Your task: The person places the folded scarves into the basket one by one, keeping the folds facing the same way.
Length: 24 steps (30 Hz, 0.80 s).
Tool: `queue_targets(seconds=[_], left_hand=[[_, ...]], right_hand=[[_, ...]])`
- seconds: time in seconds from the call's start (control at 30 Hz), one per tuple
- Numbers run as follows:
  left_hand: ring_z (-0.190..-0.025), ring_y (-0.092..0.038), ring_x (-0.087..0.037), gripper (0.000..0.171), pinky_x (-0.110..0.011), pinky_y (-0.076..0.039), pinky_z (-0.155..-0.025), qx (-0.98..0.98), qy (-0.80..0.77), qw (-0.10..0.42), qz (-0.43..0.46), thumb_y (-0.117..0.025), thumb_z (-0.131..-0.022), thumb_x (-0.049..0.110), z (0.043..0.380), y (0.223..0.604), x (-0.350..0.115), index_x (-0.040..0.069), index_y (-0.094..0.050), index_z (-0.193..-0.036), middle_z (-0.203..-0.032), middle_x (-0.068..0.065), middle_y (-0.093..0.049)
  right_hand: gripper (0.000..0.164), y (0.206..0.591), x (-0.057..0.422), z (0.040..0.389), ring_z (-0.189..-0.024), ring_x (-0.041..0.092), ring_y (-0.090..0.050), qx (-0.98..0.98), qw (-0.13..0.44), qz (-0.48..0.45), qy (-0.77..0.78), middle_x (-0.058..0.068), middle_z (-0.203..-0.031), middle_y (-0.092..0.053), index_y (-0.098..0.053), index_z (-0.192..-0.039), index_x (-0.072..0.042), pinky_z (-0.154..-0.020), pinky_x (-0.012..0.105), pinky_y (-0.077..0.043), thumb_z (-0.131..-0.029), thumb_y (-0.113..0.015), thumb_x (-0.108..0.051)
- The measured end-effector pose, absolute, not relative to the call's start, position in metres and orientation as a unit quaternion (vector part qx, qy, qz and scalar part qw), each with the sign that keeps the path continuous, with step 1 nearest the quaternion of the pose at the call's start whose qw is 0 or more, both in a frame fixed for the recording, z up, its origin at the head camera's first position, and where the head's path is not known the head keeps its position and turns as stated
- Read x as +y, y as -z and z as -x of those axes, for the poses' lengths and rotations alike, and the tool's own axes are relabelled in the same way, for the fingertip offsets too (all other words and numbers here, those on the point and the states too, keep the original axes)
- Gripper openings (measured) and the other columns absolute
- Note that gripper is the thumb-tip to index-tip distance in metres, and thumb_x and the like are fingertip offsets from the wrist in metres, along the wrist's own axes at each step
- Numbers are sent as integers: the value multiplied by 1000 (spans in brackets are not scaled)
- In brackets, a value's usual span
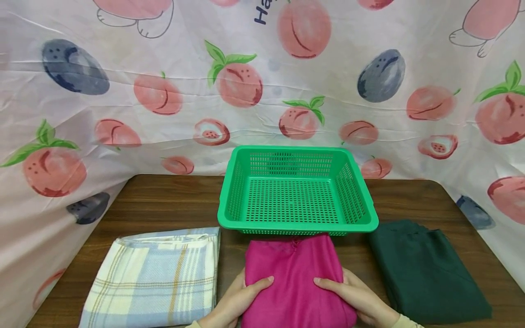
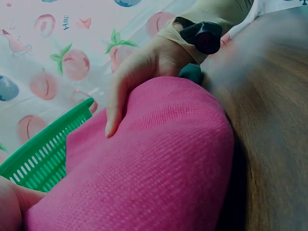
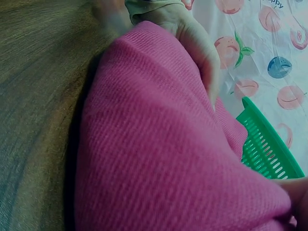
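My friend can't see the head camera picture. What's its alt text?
A person's left hand and right hand grip a folded pink cloth in front of a green basket. On the wooden table, plaid cloth lies left, dark green cloth right.

A big white cloth hangs behind the brown wooden table and down both sides. It has pink peaches, green leaves, dark blue fruit and some dark letters on it. The cloth has wrinkles. The table has dark stripes and round back corners.
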State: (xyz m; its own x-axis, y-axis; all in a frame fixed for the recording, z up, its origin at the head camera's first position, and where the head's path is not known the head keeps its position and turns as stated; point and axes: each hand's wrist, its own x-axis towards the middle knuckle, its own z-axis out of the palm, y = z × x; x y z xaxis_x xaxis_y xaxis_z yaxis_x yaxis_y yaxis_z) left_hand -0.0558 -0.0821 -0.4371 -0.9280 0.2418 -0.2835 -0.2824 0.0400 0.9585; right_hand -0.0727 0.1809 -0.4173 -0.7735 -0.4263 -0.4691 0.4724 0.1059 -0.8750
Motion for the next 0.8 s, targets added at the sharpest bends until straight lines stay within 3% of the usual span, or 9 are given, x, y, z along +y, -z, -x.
queue_targets(seconds=[0.43,0.8], left_hand=[[-110,-55,-21,67,-34,-44,-89,717,-678,161,7,-65,-90,31,51,420,-84,2,-34,-142,-127,-13,-55],[-113,-53,-18,60,-34,-43,-94,724,-674,149,-26,-64,-91,31,45,396,-87,6,-38,-140,-128,-9,-56]], right_hand=[[62,407,183,70,-96,19,-66,666,327,-6,670,8,-113,-61,-26,-137,5,-82,33,-55,-96,-57,-29],[53,388,186,60,-93,23,-68,669,320,2,671,7,-111,-62,-31,-133,2,-80,35,-56,-97,-55,-28]])
